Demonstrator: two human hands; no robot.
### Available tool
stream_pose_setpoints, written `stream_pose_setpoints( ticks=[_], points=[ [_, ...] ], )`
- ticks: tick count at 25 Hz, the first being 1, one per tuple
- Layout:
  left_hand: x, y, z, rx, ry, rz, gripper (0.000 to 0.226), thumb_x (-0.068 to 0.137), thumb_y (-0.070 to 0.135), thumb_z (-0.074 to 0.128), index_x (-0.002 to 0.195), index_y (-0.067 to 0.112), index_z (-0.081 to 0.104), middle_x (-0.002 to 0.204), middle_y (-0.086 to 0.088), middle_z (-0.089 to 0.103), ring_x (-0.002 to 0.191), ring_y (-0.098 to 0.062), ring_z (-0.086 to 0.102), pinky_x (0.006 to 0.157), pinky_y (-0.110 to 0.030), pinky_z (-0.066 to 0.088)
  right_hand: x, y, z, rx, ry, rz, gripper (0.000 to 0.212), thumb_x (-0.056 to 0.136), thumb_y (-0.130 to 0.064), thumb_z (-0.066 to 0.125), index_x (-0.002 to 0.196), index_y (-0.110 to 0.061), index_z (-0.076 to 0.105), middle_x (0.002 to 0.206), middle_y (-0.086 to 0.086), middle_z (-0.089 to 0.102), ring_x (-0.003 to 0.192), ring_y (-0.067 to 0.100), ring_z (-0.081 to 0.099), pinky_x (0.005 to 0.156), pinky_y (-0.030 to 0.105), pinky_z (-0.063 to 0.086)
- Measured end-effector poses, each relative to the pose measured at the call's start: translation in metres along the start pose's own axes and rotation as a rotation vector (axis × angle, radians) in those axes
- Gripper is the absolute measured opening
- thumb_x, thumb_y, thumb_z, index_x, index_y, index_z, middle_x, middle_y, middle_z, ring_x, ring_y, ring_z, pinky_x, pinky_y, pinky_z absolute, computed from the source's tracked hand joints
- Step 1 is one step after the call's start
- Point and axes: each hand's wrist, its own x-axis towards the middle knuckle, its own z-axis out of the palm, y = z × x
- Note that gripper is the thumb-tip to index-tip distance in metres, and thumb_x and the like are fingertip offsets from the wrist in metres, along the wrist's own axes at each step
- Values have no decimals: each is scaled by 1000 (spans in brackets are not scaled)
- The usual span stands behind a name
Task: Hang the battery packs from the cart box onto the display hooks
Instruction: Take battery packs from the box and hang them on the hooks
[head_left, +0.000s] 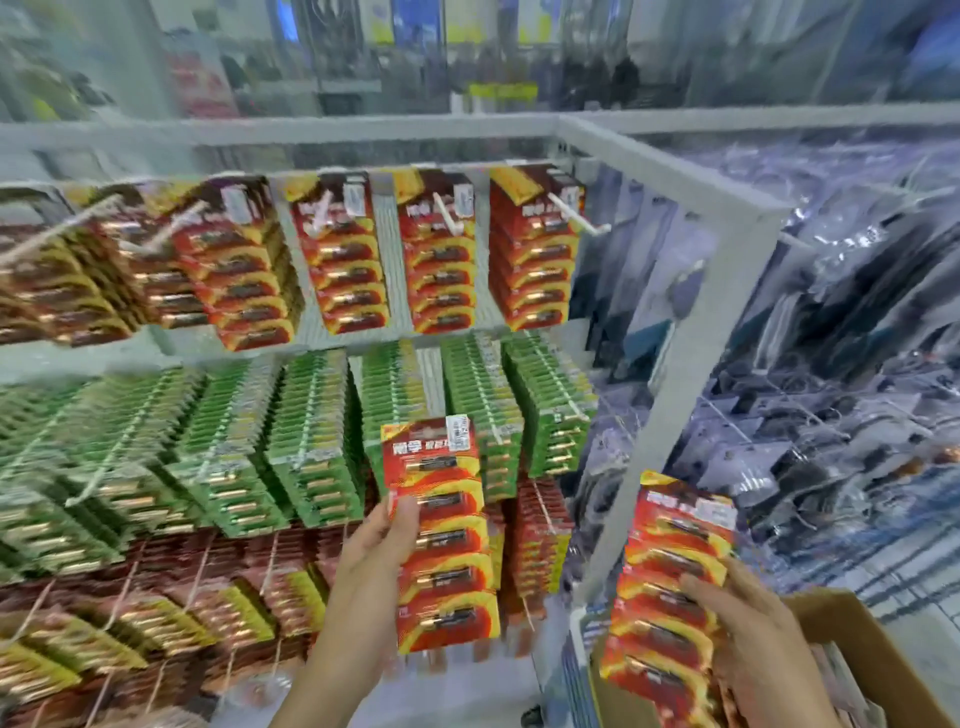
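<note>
The left hand (376, 551) grips one red battery pack (441, 535) upright by its left edge, thumb curled over the front. The right hand (753, 639) holds a tilted stack of red packs (670, 577), fingers spread along its right side, just above the cardboard cart box (893, 670). Above the left hand hang rows of green packs (311, 441); higher still, red packs hang on white display hooks (582, 215), their tips bare.

White characters on the held battery pack (439, 535) blur, unreadable.
</note>
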Motion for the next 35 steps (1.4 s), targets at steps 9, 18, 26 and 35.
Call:
stream_pose_setpoints(
  ticks=[9, 18, 26, 35],
  points=[
    [1, 96, -18, -16, -1, 235, 32, 93, 37, 64, 117, 17, 74, 102, -16, 79, 86, -37, 78, 72, -49, 64, -3, -5, 133, -38, -244, 21, 32, 83, -2, 67, 114, -2, 72, 108, 31, 72, 102, 54, 68, 102, 65, 47],
    [22, 147, 5, 111, -24, 471, 30, 100, 39, 57, 120, 23, 72, 107, -7, 80, 95, -32, 78, 87, -53, 60, -1, -22, 149, -94, -246, 13, 22, 89, -2, 65, 108, -9, 72, 97, 22, 77, 92, 46, 73, 100, 64, 49],
    [31, 147, 6, 94, 47, 440, 35, 100, 43, 56, 120, 19, 73, 103, -12, 80, 88, -37, 78, 73, -47, 64, 0, -31, 141, -64, -279, -3, 28, 87, -5, 67, 114, -9, 72, 105, 25, 75, 98, 49, 71, 101, 67, 47],
    [120, 178, 21, 261, 134, 432, 35, 107, 43, 49, 115, 17, 71, 92, 0, 81, 77, -18, 79, 61, -30, 60, 10, -85, 142, -4, -332, -297, 29, 97, -13, 54, 123, -5, 65, 108, 26, 72, 85, 38, 72, 75, 49, 57]
  ],
)
